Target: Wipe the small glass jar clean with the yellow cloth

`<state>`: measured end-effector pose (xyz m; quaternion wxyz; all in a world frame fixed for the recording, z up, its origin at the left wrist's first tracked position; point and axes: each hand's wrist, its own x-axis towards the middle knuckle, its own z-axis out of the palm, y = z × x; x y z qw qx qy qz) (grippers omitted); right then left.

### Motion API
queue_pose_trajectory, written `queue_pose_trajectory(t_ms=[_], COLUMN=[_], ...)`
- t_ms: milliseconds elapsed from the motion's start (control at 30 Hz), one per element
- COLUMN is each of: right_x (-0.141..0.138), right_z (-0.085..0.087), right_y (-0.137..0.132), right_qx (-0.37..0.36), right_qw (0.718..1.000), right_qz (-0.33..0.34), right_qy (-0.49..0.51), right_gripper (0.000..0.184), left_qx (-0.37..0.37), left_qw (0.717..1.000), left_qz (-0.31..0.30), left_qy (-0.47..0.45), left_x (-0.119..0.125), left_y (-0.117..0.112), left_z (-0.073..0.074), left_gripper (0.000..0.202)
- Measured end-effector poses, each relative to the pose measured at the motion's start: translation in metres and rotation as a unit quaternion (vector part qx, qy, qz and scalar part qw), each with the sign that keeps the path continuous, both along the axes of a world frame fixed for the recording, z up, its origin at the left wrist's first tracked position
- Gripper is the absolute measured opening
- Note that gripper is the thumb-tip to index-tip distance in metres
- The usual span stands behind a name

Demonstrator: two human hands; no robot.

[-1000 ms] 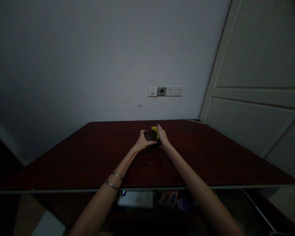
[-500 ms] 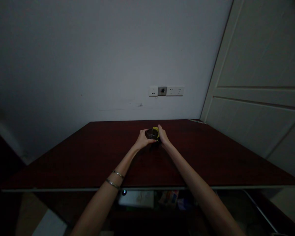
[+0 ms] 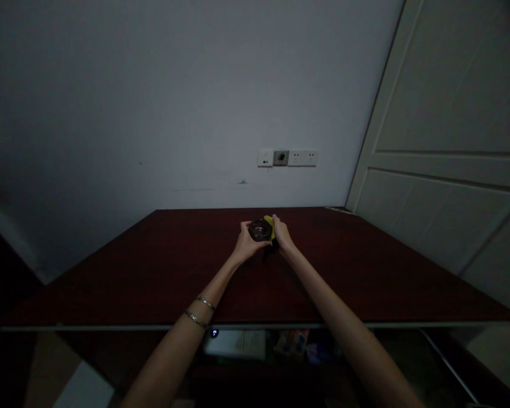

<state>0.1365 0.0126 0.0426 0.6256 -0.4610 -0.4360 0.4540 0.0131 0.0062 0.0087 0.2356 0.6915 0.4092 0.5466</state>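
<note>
My left hand (image 3: 247,243) grips a dark round glass dish (image 3: 259,230) from its left side, fingers behind and thumb along the front. The dish is tilted so that its hollow faces me. A yellow cloth (image 3: 269,222) is pressed against the right side of the dish by my right hand (image 3: 283,234), whose fingers are closed over it. Part of the cloth is hidden behind the palm. Something dark, cloth or shadow, shows under the dish. Both hands are above the middle of the dark red table (image 3: 174,272).
Behind the table stands a pale wall with a row of sockets and switches (image 3: 287,158). A white panelled door (image 3: 446,141) is at the right. Below the table's front edge, an open space holds a pale flat box (image 3: 238,344) and colourful packets (image 3: 292,343).
The dish has tipped further toward me and shifted slightly left and up, showing more of its hollow. More of the yellow cloth shows beside it. Both hands keep their hold.
</note>
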Motion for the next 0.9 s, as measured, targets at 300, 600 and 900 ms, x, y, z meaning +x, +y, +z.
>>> queue_pose_trajectory(t_ms=[300, 600, 900], right_x=[0.011, 0.022, 0.015], right_z=[-0.005, -0.019, -0.024], right_y=[-0.019, -0.016, 0.014], right_qx=[0.017, -0.055, -0.096], right_qw=[0.995, 0.996, 0.978], right_qz=[0.099, 0.052, 0.112], right_qy=[0.019, -0.04, -0.148], right_gripper=[0.029, 0.029, 0.002], left_qx=[-0.02, -0.019, 0.012], left_qw=[0.998, 0.996, 0.998], left_qz=[-0.005, -0.027, -0.007], left_qy=[-0.056, -0.082, -0.069], left_x=[-0.015, -0.028, -0.035], left_y=[0.021, 0.029, 0.028], left_z=[-0.011, 0.001, 0.013], left_gripper=[0.078, 0.072, 0.063])
